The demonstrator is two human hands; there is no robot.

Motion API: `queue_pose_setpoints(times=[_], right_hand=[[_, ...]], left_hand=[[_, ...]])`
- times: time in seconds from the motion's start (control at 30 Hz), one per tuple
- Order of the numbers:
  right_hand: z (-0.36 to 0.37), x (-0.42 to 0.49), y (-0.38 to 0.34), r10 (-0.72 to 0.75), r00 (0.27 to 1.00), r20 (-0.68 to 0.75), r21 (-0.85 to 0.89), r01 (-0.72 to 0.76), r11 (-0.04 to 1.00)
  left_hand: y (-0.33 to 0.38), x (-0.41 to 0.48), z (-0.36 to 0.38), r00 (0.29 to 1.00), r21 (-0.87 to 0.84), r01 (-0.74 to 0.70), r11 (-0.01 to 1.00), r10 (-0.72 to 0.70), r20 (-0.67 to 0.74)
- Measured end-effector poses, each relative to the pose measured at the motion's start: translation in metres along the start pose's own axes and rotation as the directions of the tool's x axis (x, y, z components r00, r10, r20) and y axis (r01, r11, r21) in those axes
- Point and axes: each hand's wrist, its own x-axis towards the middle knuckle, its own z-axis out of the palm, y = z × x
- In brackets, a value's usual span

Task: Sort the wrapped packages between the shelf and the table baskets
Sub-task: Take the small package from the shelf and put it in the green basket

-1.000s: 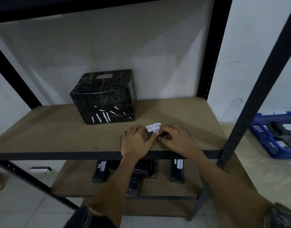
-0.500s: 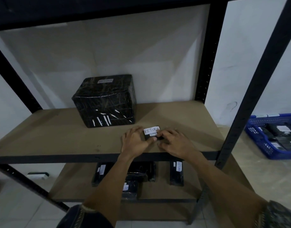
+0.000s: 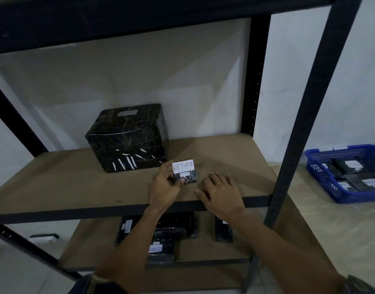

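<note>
**Small package pinched near the front edge of the shelf**

On the lower board (image 3: 203, 252) lie several black wrapped packages (image 3: 173, 227). Above them, near the front edge of the middle board (image 3: 76, 183), the left grip (image 3: 164, 187) pinches a small package (image 3: 185, 171) marked RETURN. Just right of it, the right grip (image 3: 221, 192) rests spread on the board, holding nothing. Further back stands a large wrapped box (image 3: 129, 139). Far right, a blue basket (image 3: 319, 159) holds more packages.
</note>
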Motion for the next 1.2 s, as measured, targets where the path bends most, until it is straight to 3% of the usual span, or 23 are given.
queue_pose_setpoints(times=[0.27, 0.4, 0.53, 0.67, 0.8, 0.97, 1.13, 1.2], right_hand=[[-0.027, -0.007, 0.017, -0.146, 0.989, -0.026, -0.073, 0.144, 0.987], [-0.042, -0.023, 0.032, -0.243, 0.969, 0.035, -0.04, 0.244, 0.969], [-0.062, -0.054, 0.057, -0.373, 0.915, 0.156, 0.134, 0.354, 0.926], [-0.072, -0.094, 0.091, -0.441, 0.854, 0.275, 0.303, 0.359, 0.883], [-0.073, -0.133, 0.131, -0.375, 0.834, 0.405, 0.361, 0.231, 0.904], [-0.079, -0.181, 0.173, -0.296, 0.721, 0.627, 0.249, 0.174, 0.953], [-0.081, -0.234, 0.213, -0.233, 0.719, 0.655, 0.185, 0.146, 0.972], [-0.091, -0.261, 0.224, -0.178, 0.728, 0.662, 0.189, 0.067, 0.98]], left_hand=[[0.024, -0.004, -0.011, 0.982, 0.009, 0.099, 0.995, -0.096, -0.159], [0.047, -0.023, -0.014, 0.963, -0.125, 0.176, 0.976, -0.197, -0.184], [0.089, -0.062, -0.008, 0.95, -0.226, 0.166, 0.96, -0.217, -0.223], [0.111, -0.103, 0.01, 0.929, -0.252, 0.214, 0.944, -0.277, -0.246], [0.13, -0.154, 0.039, 0.906, -0.274, 0.288, 0.918, -0.353, -0.232], [0.156, -0.201, 0.071, 0.92, -0.285, 0.305, 0.909, -0.358, -0.16], [0.183, -0.237, 0.098, 0.954, -0.257, 0.266, 0.929, -0.292, -0.068], [0.196, -0.254, 0.113, 0.965, -0.261, 0.242, 0.934, -0.26, -0.036]])
